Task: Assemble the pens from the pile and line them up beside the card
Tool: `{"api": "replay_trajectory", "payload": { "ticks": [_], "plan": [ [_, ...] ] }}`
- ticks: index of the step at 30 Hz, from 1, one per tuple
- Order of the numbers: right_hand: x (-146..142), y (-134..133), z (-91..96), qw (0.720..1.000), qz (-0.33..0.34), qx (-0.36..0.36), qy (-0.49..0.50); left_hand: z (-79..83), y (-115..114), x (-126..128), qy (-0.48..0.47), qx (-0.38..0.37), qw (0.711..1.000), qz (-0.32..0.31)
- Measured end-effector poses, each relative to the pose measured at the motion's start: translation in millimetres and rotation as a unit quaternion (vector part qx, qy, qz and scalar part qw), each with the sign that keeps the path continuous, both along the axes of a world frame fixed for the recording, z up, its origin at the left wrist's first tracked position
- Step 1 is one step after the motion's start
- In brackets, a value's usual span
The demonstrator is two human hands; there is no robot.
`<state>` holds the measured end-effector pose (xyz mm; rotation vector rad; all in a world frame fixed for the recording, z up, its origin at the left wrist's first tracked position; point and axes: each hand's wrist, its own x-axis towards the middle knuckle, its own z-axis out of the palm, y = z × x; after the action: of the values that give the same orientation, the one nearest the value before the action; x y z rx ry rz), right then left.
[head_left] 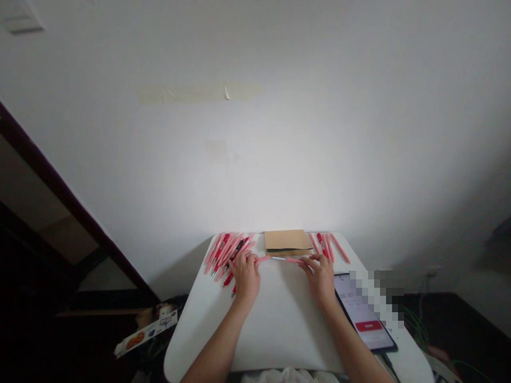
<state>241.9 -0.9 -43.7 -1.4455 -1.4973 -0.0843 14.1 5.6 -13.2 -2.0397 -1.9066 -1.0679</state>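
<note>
Between my hands, above the front of a brown notebook point(288, 239), a pink pen point(278, 258) lies level, with a whitish stretch in its middle and pink at both ends. My left hand point(245, 274) pinches one pink end. The other pink end is gripped by the fingers of my right hand point(319, 275). Whether the pink ends are joined or apart under the whitish stretch is too small to tell. Close beside my left hand is a heap of pens point(227, 252), mostly pink, some red or black, partly hidden by that hand. Several pink and red pens point(328, 246) lie beyond my right hand.
A phone point(365, 314) with a lit screen lies on the white table point(283, 330) beside my right forearm, a cable at its lower end. A plain wall point(279, 175) rises behind the table. On the floor at left are a printed box point(147, 334) and clutter.
</note>
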Motion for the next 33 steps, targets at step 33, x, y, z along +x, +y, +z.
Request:
{"api": "replay_trajectory", "payload": {
  "ticks": [33],
  "plan": [
    [0.0, 1.5, 0.2, 0.999, -0.009, -0.032, 0.001, 12.4, -6.3, -0.1, 0.037, -0.053, 0.996, 0.056]
  ]
}}
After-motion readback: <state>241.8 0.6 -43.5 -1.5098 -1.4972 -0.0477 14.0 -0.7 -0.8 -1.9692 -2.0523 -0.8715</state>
